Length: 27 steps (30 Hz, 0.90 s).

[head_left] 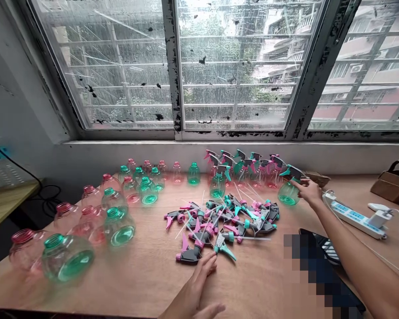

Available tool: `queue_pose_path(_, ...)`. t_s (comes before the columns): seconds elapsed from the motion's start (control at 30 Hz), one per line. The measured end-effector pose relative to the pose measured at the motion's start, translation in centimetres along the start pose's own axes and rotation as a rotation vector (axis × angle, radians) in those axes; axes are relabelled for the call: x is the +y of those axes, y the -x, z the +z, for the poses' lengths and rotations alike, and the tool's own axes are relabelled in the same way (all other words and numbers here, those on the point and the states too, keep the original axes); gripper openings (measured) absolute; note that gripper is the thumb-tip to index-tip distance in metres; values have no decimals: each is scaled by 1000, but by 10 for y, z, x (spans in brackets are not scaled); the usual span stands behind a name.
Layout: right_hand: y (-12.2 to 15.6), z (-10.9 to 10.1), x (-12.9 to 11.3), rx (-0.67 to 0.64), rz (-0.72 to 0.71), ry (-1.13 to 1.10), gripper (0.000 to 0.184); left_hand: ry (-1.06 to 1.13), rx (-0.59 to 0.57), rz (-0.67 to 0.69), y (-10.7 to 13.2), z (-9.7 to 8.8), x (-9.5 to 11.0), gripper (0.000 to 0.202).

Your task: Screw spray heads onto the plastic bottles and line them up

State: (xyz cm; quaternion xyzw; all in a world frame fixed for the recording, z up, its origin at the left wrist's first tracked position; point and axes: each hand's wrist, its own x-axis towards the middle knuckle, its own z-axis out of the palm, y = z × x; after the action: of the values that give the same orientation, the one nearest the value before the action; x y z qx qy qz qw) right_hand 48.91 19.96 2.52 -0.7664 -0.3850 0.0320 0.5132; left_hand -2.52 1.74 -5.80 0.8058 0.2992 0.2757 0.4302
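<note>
My right hand point(310, 191) reaches to the right side and grips a clear spray bottle point(288, 194) with a green base by its neck, just under the grey and green trigger head. The bottle stands upright on the table. Low in the middle, my left hand point(199, 285) rests with fingers stretched and thumb apart, holding nothing. Its fingertips are at the near edge of a heap of loose trigger spray heads point(219, 217), grey with pink or green parts and thin dip tubes. A grey and pink spray head point(190, 254) lies closest to these fingers.
Open-necked pink and green bottles point(115, 226) stand in rows on the left. Bottles fitted with spray heads point(242, 170) line the wall. At right are a white power strip point(359, 217) with a cable, a dark partly blurred device point(332, 274) and a brown box point(394, 181).
</note>
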Motion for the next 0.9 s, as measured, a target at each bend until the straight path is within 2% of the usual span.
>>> queue_pose_path(0.1, -3, 6, 4, -93, 144, 50, 27, -11, 1, -29, 1, -3, 12, 87)
queue_pose_path(0.17, -5, 8, 3, -105, 186, 67, 29, -36, 7, -74, 1, -5, 25, 80)
queue_pose_path(0.27, -5, 8, -2, -109, 196, 85, 32, -67, -9, -140, 1, -9, 42, 67)
queue_pose_path(0.47, 0, 2, -13, -197, 182, 181, 33, -88, -21, -170, -2, -10, 48, 69)
queue_pose_path(0.57, 4, -6, -17, -266, 188, 279, 35, -87, -15, -161, -3, -10, 51, 66)
queue_pose_path(0.67, 6, -23, -21, -324, 182, 382, 47, -78, -23, -153, -4, -10, 55, 64)
queue_pose_path(0.8, 19, -47, -30, -420, 122, 461, 30, -69, -20, -132, -5, -9, 58, 62)
queue_pose_path(0.9, 47, -54, -33, -497, -14, 400, 31, -62, 0, -117, -4, -8, 59, 58)
